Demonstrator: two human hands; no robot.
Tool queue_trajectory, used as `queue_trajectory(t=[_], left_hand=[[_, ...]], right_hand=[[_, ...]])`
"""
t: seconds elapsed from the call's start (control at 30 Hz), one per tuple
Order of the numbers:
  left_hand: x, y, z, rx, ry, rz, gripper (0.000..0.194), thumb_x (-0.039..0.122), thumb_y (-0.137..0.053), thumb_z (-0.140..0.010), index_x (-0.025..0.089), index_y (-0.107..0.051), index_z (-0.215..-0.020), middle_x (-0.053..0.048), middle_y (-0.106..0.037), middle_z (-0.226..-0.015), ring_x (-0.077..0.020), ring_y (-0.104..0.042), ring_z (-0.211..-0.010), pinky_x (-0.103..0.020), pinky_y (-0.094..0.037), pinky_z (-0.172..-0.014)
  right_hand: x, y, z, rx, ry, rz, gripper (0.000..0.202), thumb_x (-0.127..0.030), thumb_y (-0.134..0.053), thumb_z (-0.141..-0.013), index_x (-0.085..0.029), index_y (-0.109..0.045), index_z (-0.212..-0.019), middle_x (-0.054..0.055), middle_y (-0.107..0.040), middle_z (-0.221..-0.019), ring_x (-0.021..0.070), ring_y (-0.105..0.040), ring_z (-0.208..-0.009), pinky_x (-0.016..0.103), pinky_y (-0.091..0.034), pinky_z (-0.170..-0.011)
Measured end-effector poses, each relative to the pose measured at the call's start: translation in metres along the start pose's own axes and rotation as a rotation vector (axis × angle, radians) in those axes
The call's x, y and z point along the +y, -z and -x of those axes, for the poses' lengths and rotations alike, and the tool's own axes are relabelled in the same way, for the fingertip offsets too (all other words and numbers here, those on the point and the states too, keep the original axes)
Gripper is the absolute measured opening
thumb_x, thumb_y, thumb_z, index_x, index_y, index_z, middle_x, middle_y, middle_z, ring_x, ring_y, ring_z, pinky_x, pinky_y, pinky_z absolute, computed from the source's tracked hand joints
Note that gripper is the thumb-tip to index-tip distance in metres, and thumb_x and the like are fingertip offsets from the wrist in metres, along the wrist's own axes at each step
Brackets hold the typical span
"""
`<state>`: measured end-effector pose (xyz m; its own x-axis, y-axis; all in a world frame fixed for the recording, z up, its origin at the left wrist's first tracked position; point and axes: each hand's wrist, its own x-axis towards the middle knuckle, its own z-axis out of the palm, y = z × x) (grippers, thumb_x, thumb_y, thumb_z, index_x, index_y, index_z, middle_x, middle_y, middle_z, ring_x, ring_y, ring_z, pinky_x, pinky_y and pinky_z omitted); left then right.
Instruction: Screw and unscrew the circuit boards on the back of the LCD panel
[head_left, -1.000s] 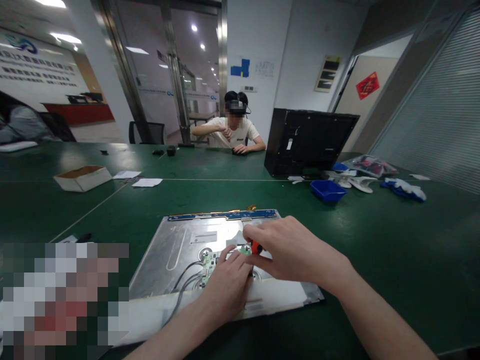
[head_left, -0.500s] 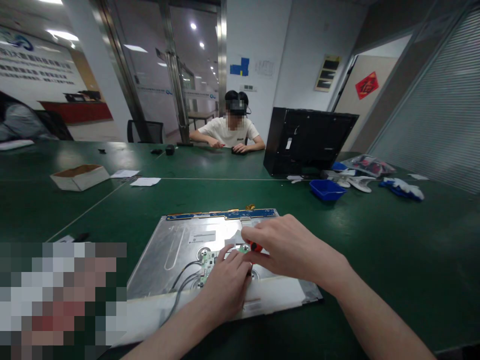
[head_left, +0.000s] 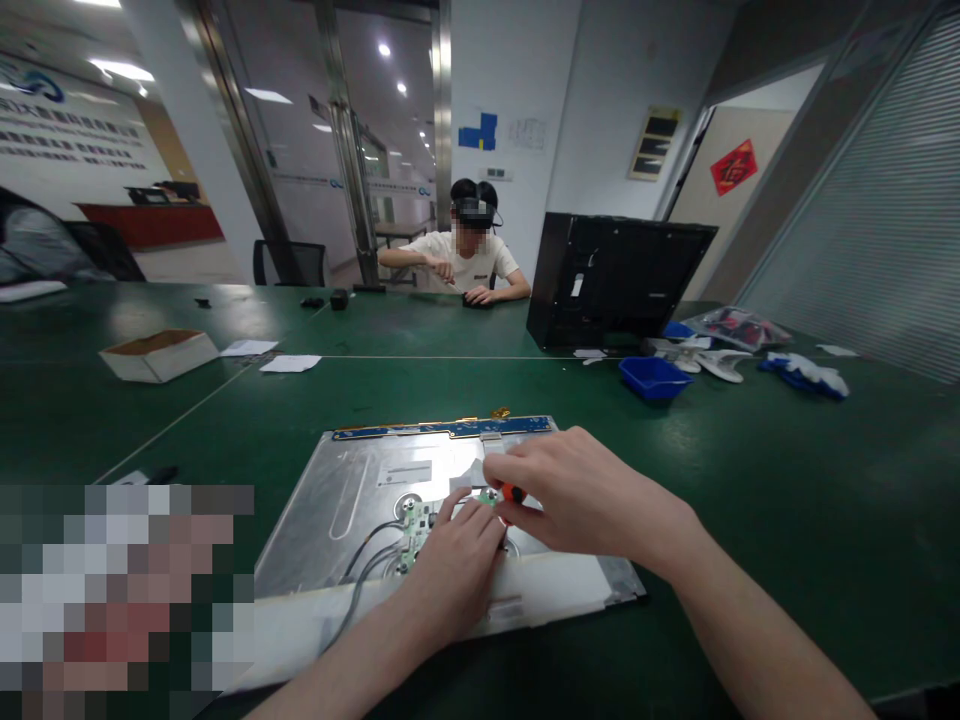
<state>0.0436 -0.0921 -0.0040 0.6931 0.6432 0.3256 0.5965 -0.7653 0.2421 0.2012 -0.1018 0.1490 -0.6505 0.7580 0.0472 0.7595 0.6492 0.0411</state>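
A silver display panel [head_left: 352, 470] lies face down on the green table, with a blue circuit strip [head_left: 450, 430] along its far edge. A green circuit board [head_left: 414, 530] sits mid-panel, and grey cables run from its left side. My left hand [head_left: 461, 560] rests over this board with its fingers spread; its thumb is hidden. Close beside it, my right hand [head_left: 577, 490] is closed round the red-orange handle of a screwdriver [head_left: 513, 494]. The screwdriver's tip is hidden behind my hands.
Beyond the panel stand a white carton [head_left: 160, 357], a blue tray [head_left: 654, 378] and a black monitor [head_left: 626, 280]. Gloves [head_left: 806, 375] and a plastic bag [head_left: 739, 328] lie at the right. Across the table sits a person [head_left: 469, 250] in a white shirt. A pixelated patch covers the lower left.
My hands stay almost in place, with slightly more of the orange handle showing. Across the table, the person's raised hand has moved up.
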Motion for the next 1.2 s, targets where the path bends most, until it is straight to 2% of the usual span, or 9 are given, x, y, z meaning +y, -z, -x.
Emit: queue_trajectory(t=[0.4, 0.97, 1.2], left_hand=[[0.0002, -0.0011, -0.0006, 0.017, -0.003, -0.007, 0.018, 0.015, -0.048, -0.087, 0.018, -0.056, -0.103, -0.007, -0.062, -0.103, -0.0241, -0.054, -0.105, -0.049, -0.028, -0.107], [0.0009, -0.0012, -0.0006, -0.017, 0.005, -0.038, 0.017, 0.016, -0.046, -0.088, 0.018, -0.059, -0.099, -0.008, -0.062, -0.108, -0.0249, -0.051, -0.110, -0.050, -0.024, -0.109], [0.0005, -0.0015, 0.0001, -0.004, 0.025, -0.003, 0.018, 0.014, -0.048, -0.087, 0.018, -0.058, -0.101, -0.007, -0.062, -0.105, -0.0239, -0.052, -0.107, -0.048, -0.025, -0.109]], right_hand=[[-0.0013, 0.0040, 0.0032, 0.001, 0.008, -0.012, 0.004, -0.021, -0.051, -0.084, -0.021, -0.053, -0.088, 0.001, -0.066, -0.081, 0.0134, -0.055, -0.067, 0.026, -0.023, -0.052], [-0.0038, -0.0018, 0.0018, 0.033, 0.012, -0.002, 0.010, -0.025, -0.050, -0.085, -0.020, -0.051, -0.093, 0.002, -0.067, -0.083, 0.0150, -0.057, -0.066, 0.026, -0.023, -0.051], [-0.0013, -0.0040, 0.0008, 0.059, -0.014, 0.042, 0.008, -0.025, -0.053, -0.083, -0.020, -0.050, -0.089, 0.000, -0.066, -0.075, 0.0155, -0.056, -0.060, 0.028, -0.019, -0.048]])
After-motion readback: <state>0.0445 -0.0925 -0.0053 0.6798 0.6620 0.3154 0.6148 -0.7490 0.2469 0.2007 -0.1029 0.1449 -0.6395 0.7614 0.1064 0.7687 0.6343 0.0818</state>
